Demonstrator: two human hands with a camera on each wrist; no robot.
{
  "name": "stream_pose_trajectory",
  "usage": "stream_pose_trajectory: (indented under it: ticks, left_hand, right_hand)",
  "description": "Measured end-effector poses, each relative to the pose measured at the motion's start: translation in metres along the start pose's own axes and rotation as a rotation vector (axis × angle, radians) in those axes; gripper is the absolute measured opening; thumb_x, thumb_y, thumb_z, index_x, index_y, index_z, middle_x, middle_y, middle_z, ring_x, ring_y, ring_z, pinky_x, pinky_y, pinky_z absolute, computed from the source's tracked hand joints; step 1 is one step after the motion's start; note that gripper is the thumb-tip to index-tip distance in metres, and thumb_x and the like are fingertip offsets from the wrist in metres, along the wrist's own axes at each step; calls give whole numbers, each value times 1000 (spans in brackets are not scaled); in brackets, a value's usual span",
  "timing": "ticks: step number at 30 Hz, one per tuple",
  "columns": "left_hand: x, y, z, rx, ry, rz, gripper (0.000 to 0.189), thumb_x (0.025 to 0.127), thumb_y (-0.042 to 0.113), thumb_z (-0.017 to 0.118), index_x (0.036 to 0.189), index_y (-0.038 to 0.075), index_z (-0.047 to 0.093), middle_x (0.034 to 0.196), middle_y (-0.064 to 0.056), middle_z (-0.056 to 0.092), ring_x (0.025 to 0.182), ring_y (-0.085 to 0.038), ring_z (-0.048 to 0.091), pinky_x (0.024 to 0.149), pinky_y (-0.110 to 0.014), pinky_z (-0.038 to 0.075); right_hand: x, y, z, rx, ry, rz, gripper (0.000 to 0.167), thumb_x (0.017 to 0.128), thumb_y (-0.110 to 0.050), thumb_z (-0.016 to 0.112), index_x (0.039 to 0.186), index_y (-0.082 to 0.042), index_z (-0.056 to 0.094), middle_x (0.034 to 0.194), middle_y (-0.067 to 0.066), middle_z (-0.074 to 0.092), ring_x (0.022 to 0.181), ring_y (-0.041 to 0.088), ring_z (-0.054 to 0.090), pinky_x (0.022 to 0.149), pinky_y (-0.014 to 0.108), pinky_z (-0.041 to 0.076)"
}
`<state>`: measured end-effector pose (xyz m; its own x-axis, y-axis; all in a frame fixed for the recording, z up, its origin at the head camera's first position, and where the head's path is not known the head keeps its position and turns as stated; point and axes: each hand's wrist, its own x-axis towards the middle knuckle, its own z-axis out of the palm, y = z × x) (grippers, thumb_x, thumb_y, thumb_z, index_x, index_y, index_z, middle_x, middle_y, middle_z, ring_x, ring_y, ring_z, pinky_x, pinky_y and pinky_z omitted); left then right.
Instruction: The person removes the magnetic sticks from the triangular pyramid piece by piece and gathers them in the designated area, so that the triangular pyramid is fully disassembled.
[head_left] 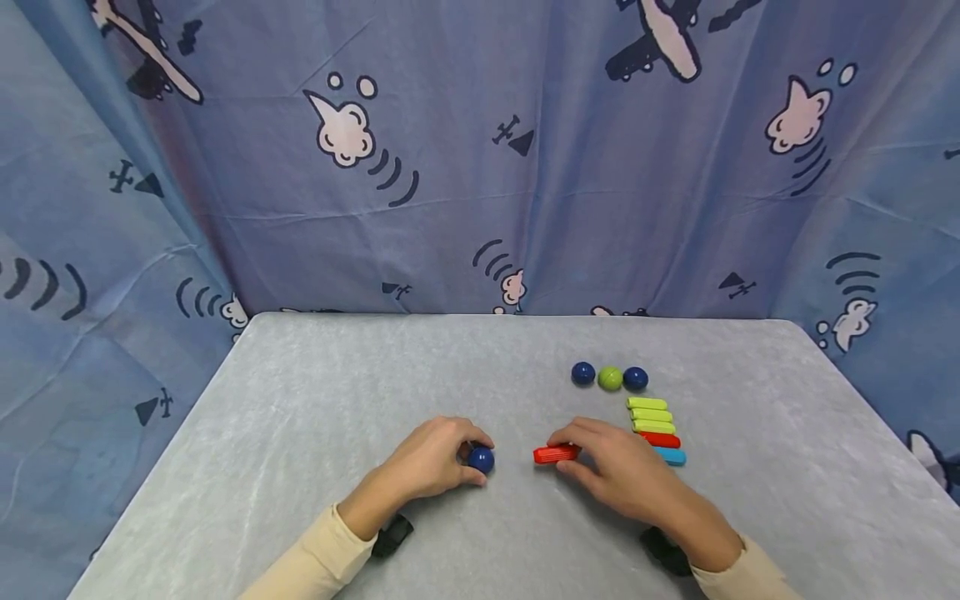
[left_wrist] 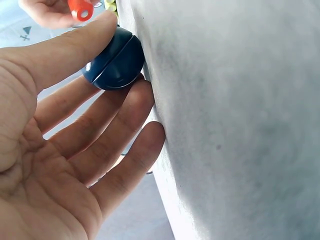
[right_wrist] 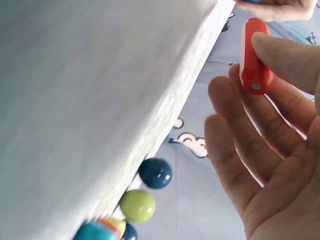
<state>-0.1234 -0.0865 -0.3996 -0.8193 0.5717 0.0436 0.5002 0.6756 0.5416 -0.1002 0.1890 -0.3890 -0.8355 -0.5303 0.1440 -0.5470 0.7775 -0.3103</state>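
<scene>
A dark blue ball (head_left: 483,460) with a seam round its middle (left_wrist: 114,65) sits low over the grey tabletop, pinched between the thumb and fingers of my left hand (head_left: 433,461). Across a small gap to the right, my right hand (head_left: 626,473) grips a short red ridged stick (head_left: 550,454) between thumb and fingertips. In the right wrist view the stick (right_wrist: 254,62) shows a small pale round spot in its end, and the lower fingers spread away from it. Close beyond the right hand lie several short sticks, partly covered by it.
Behind the right hand, two dark blue balls (head_left: 582,373) flank a green ball (head_left: 611,378). Stacked in a column nearer me are yellow-green sticks (head_left: 651,415), a red stick (head_left: 663,440) and a light blue stick (head_left: 672,456). A patterned blue curtain (head_left: 450,167) hangs behind the table (head_left: 360,367).
</scene>
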Motion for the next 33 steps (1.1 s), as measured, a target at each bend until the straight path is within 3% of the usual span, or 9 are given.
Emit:
stream_pose_trajectory:
  ticks: [6, 15, 21, 33]
  left_hand:
    - [1, 0, 0, 0, -1, 0, 39, 73, 24, 90, 108, 14, 76, 91, 3, 71, 76, -6, 59, 67, -19, 46]
    - [2, 0, 2, 3, 0, 9, 38, 73, 25, 90, 107, 14, 76, 90, 4, 70, 75, -5, 57, 67, -19, 45]
    - [-1, -1, 2, 15, -7, -14, 39, 74, 27, 89, 108, 16, 76, 90, 6, 69, 75, -4, 57, 67, -19, 45]
    - [0, -1, 2, 23, 2, -17, 39, 73, 30, 89, 108, 16, 76, 88, 6, 68, 74, -4, 56, 66, -18, 44]
  right_hand:
    - [-13, 16, -5, -18, 24, 18, 25, 87, -27, 78, 109, -32, 67, 101, -21, 64, 90, -3, 59, 79, 28, 54]
    - [-29, 36, -15, -50, 24, 97, 24, 86, -28, 78, 106, -34, 68, 105, -18, 62, 95, 3, 61, 82, 36, 55]
    - [-40, 45, -16, -71, 105, 94, 27, 81, -24, 82, 103, -34, 70, 105, -15, 61, 97, 8, 61, 85, 40, 54]
    - [-51, 64, -30, -82, 20, 177, 26, 84, -24, 80, 109, -25, 72, 111, -1, 66, 102, 22, 64, 89, 53, 53]
